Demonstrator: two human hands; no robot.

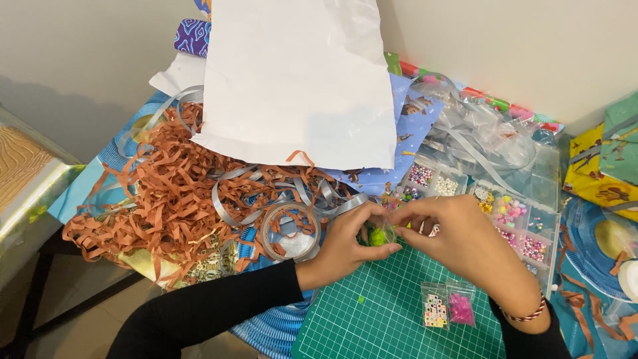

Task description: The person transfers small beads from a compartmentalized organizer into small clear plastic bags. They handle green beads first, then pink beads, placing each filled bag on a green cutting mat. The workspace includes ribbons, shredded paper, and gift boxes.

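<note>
Left hand (345,242) and right hand (458,239) are meeting over the green gridded cutting mat (392,312) | fingers of both are pinching a small clear bag of lime-green beads (378,235) | clear compartmented bead box (512,219) is lying just beyond.

A large white paper sheet (299,73) lies over a heap of brown shredded paper strips (166,199). A clear tape roll (290,233) sits beside the green cutting mat (385,319), where two small bead bags (448,312) lie. A compartmented bead organiser (518,213) stands behind.
</note>
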